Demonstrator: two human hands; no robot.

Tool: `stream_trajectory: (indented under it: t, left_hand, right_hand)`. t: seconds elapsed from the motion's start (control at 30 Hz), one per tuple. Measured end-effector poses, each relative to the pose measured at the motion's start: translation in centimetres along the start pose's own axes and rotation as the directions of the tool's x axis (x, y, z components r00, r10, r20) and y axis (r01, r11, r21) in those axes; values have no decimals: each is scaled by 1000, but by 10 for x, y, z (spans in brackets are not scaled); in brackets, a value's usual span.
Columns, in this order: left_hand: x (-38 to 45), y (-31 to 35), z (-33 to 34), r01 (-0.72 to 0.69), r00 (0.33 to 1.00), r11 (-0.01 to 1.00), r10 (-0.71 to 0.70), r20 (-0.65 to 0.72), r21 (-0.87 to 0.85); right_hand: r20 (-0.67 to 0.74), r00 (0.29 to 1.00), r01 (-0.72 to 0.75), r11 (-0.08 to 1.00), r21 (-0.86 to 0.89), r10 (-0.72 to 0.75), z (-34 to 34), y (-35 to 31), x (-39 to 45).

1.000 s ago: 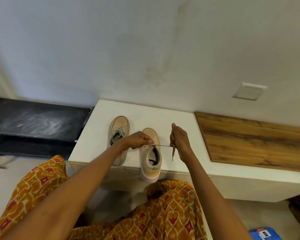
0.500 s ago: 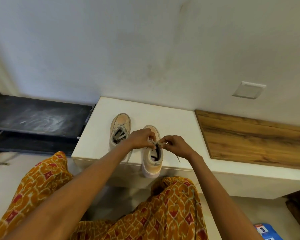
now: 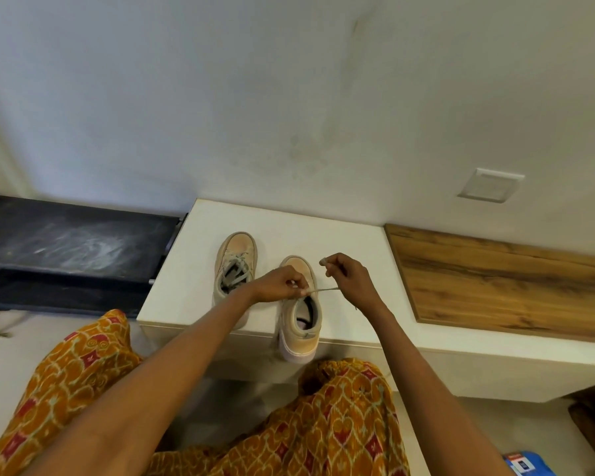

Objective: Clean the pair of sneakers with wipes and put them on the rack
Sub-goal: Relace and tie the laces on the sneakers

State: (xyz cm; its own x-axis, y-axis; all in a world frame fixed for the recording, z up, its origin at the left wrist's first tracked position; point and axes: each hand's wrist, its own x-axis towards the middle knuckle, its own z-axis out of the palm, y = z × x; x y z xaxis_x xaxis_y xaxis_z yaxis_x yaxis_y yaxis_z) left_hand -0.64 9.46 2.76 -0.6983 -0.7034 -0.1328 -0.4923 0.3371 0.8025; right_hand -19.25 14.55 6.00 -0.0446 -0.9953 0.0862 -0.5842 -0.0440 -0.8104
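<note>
Two beige sneakers stand side by side on a white ledge [image 3: 282, 218], toes toward the wall. The left sneaker [image 3: 236, 259] has loose grey laces. The right sneaker [image 3: 301, 333] juts its heel over the ledge's front edge. My left hand [image 3: 279, 285] rests on the right sneaker's tongue area and pinches a grey lace [image 3: 323, 291]. My right hand [image 3: 352, 281] is just right of that sneaker, holding the lace's other part pulled taut and its end raised between finger and thumb. No wipes are visible.
A black two-tier shoe rack [image 3: 73, 242] stands left of the ledge, its top shelf dusty. A wooden panel [image 3: 502, 280] covers the ledge to the right. A blue packet [image 3: 526, 467] lies on the floor at bottom right. My orange patterned clothing [image 3: 323, 424] fills the foreground.
Half a second ago both hands were close together over the right sneaker's opening. My right hand has since drawn away to the right, stretching the lace taut.
</note>
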Motion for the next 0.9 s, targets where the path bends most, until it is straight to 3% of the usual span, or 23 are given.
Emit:
stream_trajectory:
  t: [0.2, 0.4, 0.5, 0.6, 0.73, 0.8, 0.9]
  left_hand:
    - [5, -5, -1, -26, 996, 998, 31, -81, 58]
    - [3, 6, -19, 42, 985, 999, -44, 169, 13]
    - [3, 10, -23, 38, 977, 996, -53, 205, 78]
    - [2, 10, -18, 32, 989, 989, -52, 141, 142]
    - [1, 5, -1, 16, 1000, 979, -15, -6, 202]
    - [4, 6, 7, 26, 992, 983, -4, -124, 179]
    - [9, 8, 10, 77, 976, 989, -48, -214, 126]
  right_hand:
    - [-11, 1000, 21, 1000, -6, -21, 1, 1, 0]
    - [12, 1000, 24, 1000, -12, -24, -3, 1, 3]
    - [55, 998, 3, 999, -54, 0, -2, 9, 0]
    - [102, 995, 15, 996, -89, -6, -1, 10, -4]
    - [324, 946, 120, 956, -268, -28, -9, 4, -7]
    - [416, 909, 184, 920, -345, -26, -9, 2, -10]
    - [434, 897, 264, 890, -372, -84, -8, 1, -13]
